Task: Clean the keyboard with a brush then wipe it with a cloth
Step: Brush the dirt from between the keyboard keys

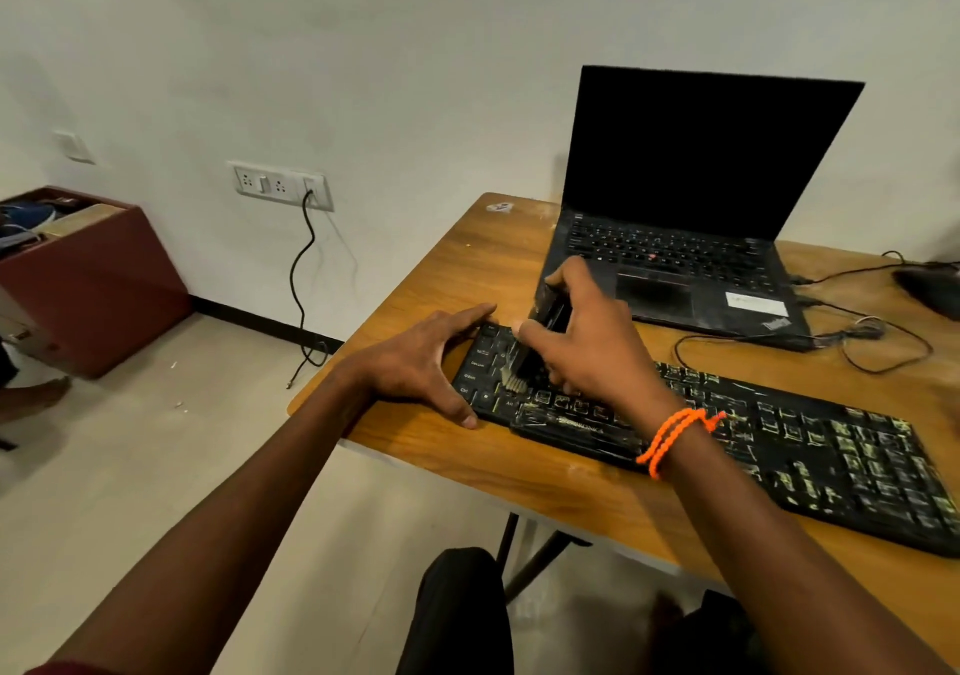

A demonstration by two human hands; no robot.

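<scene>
Both hands worked at the centre of the frame, at the left end of the long black plastic keyboard point(727, 445) with pale grime on its keys. The left hand point(421, 362) lay with spread, straight fingers bracing that end against the brown wooden surface point(467, 269). The right hand point(587, 347) gripped a dark-handled brush with pale bristles point(524, 357), bristles down on the leftmost keys. The keyboard's long axis ran from frame centre down toward the lower right, under the right forearm, so the uncleaned keys lay rightward, nearer the right hand. No cloth was visible. An open black laptop point(675, 237) sat beyond.
</scene>
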